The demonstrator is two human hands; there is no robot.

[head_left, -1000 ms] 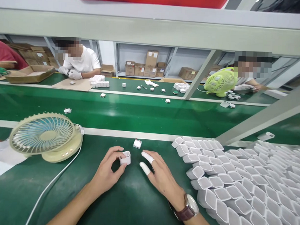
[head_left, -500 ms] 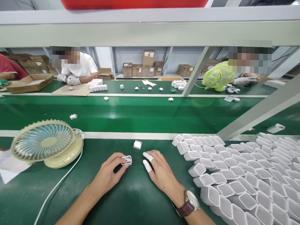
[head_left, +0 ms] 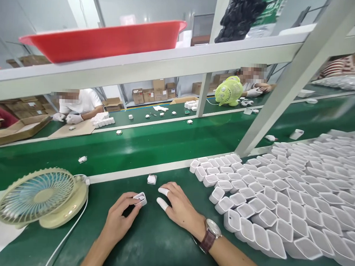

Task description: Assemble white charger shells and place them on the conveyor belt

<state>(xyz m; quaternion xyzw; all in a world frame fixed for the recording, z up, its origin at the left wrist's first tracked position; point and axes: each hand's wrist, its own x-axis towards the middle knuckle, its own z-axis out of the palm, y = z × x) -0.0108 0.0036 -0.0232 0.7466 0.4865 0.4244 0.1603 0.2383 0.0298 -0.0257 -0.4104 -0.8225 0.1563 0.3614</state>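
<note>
Between the thumb and fingers of my left hand (head_left: 120,213) is a small white plastic housing (head_left: 141,199), tilted so its open end shows; something sits inside it that I cannot make out. My right hand (head_left: 177,206) rests over the green worktop (head_left: 150,240) with fingers apart and nothing in them. White finger cots cover its thumb and index finger, and a watch (head_left: 212,232) is on that wrist. Just beyond both hands lies a small white part on a clear square piece (head_left: 151,179). To the right stand rows of open white housings (head_left: 259,209).
A cream fan (head_left: 44,198) with a white cable stands at the left. Beyond the pale rail runs a green conveyor (head_left: 154,142) carrying scattered small parts. A slanted post (head_left: 272,97) rises at the right. A red tray (head_left: 107,39) sits on the overhead shelf. Co-workers sit opposite.
My view has turned up and to the right, so the red tray and more of the right side show. Both hands keep nearly the same pose, the left still holding the housing.
</note>
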